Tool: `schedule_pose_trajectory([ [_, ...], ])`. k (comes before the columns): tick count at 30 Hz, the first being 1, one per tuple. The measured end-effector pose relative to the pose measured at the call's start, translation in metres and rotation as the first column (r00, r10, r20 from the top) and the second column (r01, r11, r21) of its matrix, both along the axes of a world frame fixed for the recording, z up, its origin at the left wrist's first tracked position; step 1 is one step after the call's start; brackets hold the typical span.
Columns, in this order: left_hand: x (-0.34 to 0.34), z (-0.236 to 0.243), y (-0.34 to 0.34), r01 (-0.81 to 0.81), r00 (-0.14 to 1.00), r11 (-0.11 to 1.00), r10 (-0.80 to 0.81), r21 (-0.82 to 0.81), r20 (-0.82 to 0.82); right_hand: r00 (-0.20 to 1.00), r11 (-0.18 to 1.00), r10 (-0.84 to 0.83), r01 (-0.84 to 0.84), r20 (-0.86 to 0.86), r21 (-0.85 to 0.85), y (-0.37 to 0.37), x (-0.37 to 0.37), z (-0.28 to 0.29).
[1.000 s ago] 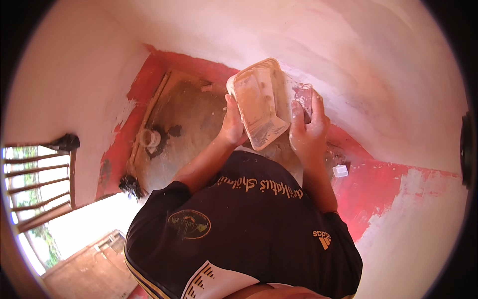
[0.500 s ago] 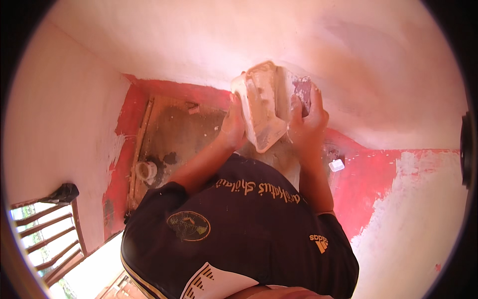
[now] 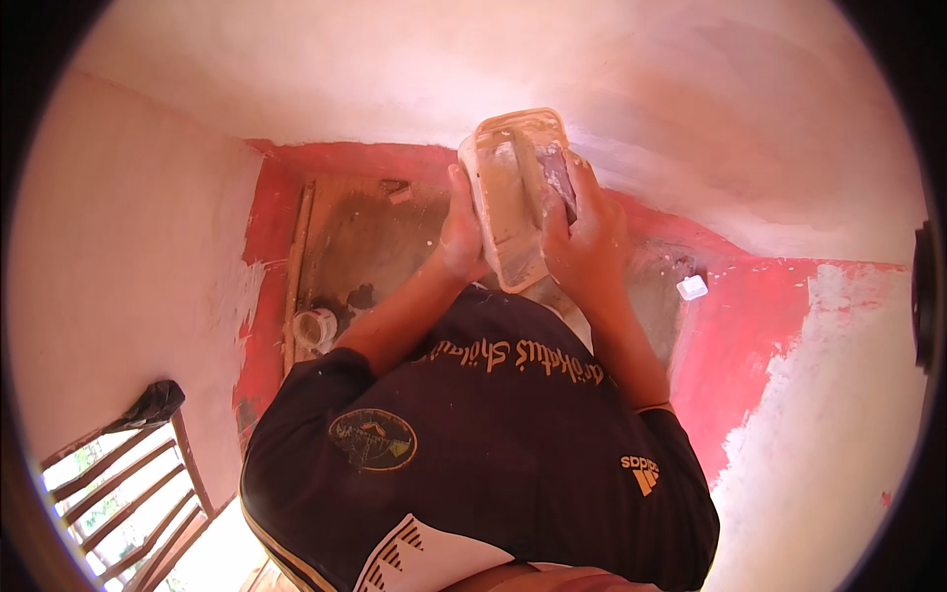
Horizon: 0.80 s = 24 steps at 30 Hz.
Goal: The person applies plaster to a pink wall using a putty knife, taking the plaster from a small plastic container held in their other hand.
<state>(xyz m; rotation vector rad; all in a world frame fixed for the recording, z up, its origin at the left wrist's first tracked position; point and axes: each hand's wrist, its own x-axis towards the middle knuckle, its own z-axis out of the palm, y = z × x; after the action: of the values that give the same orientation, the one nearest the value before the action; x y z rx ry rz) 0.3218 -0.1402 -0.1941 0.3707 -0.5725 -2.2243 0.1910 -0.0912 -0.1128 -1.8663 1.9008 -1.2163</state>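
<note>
Change since earlier: both hands and the tray they hold sit further to the right and a little higher than a second ago, the tray now reaches up across the pale wall, and the barred opening has slid down toward the lower left corner.
Left hand: the left hand (image 3: 460, 235) grips the left long edge of the tray, thumb up along the rim, fingers closed round the side and underside.
Right hand: the right hand (image 3: 582, 242) is closed round a small flat tool (image 3: 555, 178) smeared with whitish paste and presses it against the right edge of the tray; how the fingertips lie under the tool cannot be told.
Tray: the plastic tray (image 3: 513, 202), long, pale and caked with dried paste, is held upright in front of the chest between the two hands, its open side toward the camera, its top end over the white wall (image 3: 414, 69).
Wall band: a red painted strip (image 3: 769, 316) runs along the base of the white wall on both sides of the hands.
Floor: a bare brown floor (image 3: 365, 247), dusty and stained, lies below the tray.
Small things: a round white container (image 3: 314, 328) stands on the floor near the left wall; a small white block (image 3: 692, 287) lies by the red strip to the right.
Clothing: a dark shirt (image 3: 473, 454) fills the lower middle.
Opening: a barred window (image 3: 128, 483) shows daylight at the lower left.
</note>
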Motion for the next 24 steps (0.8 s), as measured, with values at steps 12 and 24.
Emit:
schedule_pose_trajectory([
  [12,0.027,0.004,-0.007,-0.059,0.998,0.998,0.059,-0.019,-0.003,0.984,0.996,0.018,-0.003,0.179,-0.086,-0.002,-0.002,0.001],
  [24,0.028,0.005,-0.024,-0.032,0.999,0.999,0.031,0.018,0.040,0.982,0.984,0.176,-0.176,-0.066,0.010,0.007,0.029,-0.005],
])
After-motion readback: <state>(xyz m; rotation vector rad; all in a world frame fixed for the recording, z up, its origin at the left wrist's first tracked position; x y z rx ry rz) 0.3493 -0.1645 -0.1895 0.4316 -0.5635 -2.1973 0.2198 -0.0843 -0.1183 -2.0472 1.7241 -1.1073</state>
